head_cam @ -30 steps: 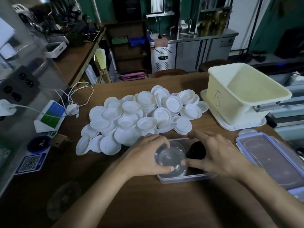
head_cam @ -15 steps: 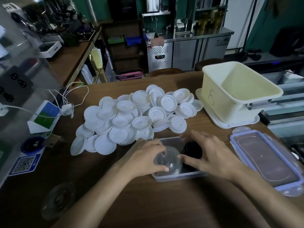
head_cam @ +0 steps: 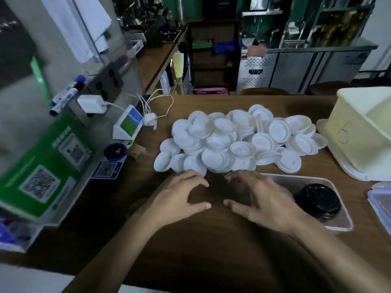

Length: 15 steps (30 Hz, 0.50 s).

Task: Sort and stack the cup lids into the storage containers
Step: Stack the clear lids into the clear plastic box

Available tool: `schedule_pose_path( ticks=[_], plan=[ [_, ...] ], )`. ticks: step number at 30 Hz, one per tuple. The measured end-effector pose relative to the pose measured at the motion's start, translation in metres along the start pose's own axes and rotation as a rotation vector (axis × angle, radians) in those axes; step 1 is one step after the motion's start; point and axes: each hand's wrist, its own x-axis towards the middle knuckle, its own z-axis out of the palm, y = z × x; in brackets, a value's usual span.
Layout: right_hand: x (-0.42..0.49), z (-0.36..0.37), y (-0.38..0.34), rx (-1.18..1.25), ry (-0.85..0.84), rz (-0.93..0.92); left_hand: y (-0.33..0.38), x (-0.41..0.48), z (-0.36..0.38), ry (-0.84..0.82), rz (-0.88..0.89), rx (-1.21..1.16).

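Observation:
A big heap of white cup lids [head_cam: 237, 142] lies in the middle of the wooden table. Just in front of it, a shallow clear container [head_cam: 340, 204] holds a stack of black lids [head_cam: 317, 200] at its right end. My right hand [head_cam: 262, 201] hovers over the container's left end and hides what lies there. My left hand [head_cam: 179, 197] hovers over bare wood to its left. Both hands face each other with fingers spread and loosely curved, and nothing shows between them. A cream tub [head_cam: 359, 132] marked with a letter stands at the right.
A clear lid [head_cam: 137, 206] lies faintly visible on the wood left of my left wrist. A blue-rimmed container lid [head_cam: 380, 204] lies at the right edge. QR code stands [head_cam: 42, 166], a charger with white cables [head_cam: 150, 119] and a marker [head_cam: 67, 94] crowd the left side.
My left hand has let go of the clear lids it held in the container. Both hands have shifted left of the black stack, and the view has swung left.

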Motion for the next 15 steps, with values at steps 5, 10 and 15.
schedule_pose_path(
  ticks=[5, 10, 15],
  plan=[
    [0.031, 0.04, -0.043, 0.073, -0.047, -0.08, -0.062, -0.062, -0.015, -0.026, -0.225, 0.018],
    [0.051, 0.075, -0.075, 0.108, -0.077, -0.135, -0.106, -0.103, -0.019, -0.059, -0.326, 0.061],
    [0.058, 0.087, -0.095, 0.133, -0.079, -0.141, -0.122, -0.113, -0.017, -0.063, -0.303, 0.008]
  ],
)
